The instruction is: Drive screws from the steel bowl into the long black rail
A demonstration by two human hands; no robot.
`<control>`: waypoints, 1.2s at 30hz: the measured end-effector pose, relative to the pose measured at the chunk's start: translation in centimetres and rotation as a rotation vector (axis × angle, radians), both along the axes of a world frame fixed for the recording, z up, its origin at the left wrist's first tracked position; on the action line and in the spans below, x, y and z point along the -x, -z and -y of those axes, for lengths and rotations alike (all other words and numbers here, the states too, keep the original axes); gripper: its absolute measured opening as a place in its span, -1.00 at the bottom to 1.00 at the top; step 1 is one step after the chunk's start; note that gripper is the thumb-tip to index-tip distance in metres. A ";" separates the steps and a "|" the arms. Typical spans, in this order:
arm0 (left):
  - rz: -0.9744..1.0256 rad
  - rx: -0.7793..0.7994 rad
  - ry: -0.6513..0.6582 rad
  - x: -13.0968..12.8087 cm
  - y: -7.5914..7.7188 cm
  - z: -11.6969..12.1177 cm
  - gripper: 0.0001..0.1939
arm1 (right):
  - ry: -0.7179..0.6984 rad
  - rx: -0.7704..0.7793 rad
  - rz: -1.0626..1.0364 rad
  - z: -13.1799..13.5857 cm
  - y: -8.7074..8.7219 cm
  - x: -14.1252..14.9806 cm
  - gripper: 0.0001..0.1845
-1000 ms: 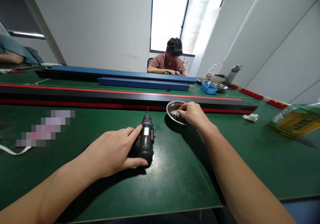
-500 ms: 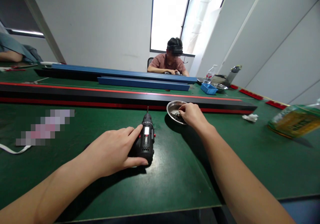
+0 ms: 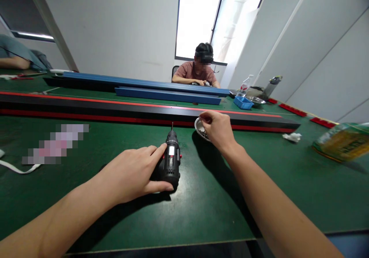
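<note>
A black cordless drill lies on the green table with its bit pointing away from me. My left hand is wrapped around it, thumb at the rear and forefinger along the side. Over a small metal bowl is my right hand, its thumb and fingertips pinched together. Whatever is between those fingertips is too small to make out. Small dark pieces, seemingly screws, lie in the bowl, partly hidden by the hand. Just beyond runs a long black bar with red edges.
Blue bars lie farther back, before a seated person. A blue basket, a bottle and another metal bowl stand back right. Crumpled tissue and a yellow-green package lie at right.
My right hand has lifted from inside the bowl to above it, with the fingertips pinched. My left hand stays on the drill. The view has shifted slightly.
</note>
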State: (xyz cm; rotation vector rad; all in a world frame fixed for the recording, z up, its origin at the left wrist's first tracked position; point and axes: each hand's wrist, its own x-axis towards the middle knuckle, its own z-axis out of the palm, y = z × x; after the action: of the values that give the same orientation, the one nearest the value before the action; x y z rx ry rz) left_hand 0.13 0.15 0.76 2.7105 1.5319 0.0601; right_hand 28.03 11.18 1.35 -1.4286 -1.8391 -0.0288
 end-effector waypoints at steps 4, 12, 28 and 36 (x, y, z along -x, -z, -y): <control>0.015 0.034 -0.017 0.0 -0.9 0.6 -0.12 | -0.200 0.017 -0.103 0.7 -0.1 4.0 -0.86; 0.081 0.103 -0.021 0.1 -1.9 0.8 -0.12 | -0.179 0.275 -0.226 -2.2 3.1 9.6 -0.89; 0.074 0.128 -0.036 0.0 -2.1 0.9 -0.10 | -0.075 0.409 -0.497 -6.7 7.0 8.7 -0.78; 0.083 0.093 -0.006 0.5 -1.2 0.5 -0.06 | -0.082 0.396 -0.447 -7.0 7.2 8.7 -0.69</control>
State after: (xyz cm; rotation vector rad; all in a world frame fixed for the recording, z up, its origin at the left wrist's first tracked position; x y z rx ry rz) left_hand -0.40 -0.39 1.94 2.5976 1.4816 0.0977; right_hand 19.33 18.14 -5.85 -1.4693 -1.5753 0.6762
